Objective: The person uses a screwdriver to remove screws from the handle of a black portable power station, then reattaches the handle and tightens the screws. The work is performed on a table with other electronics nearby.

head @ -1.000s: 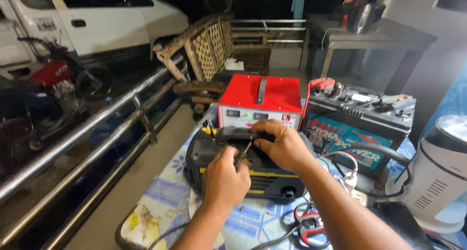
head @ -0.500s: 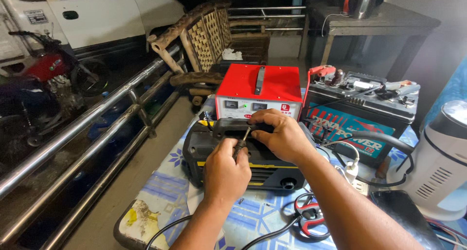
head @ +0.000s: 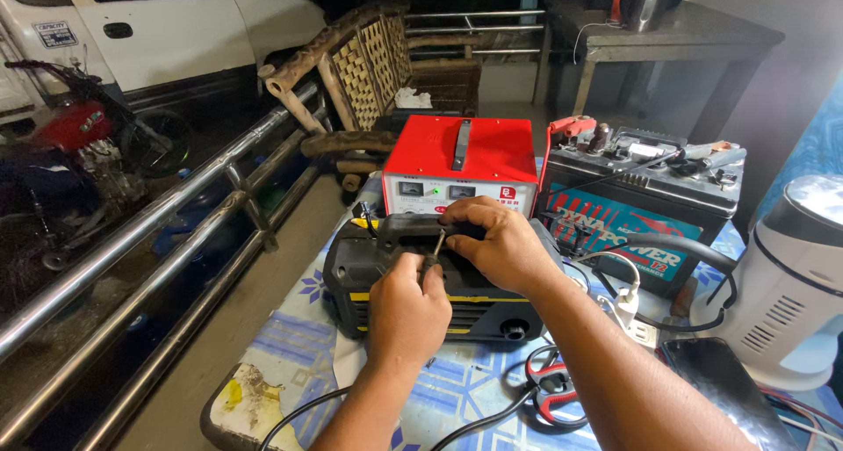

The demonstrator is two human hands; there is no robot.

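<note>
The left hand (head: 406,306) stays closed around a screwdriver (head: 435,247) on the black welding machine (head: 439,280) near the table's front edge, the right hand (head: 496,240) now gripping its handle further left, steadying it.

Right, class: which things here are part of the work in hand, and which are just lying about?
In hand: left hand holding a screwdriver; right hand steadying the black machine.

Lying about: red charger, battery, red pliers, white fan, wicker chair, motorcycle.
</note>
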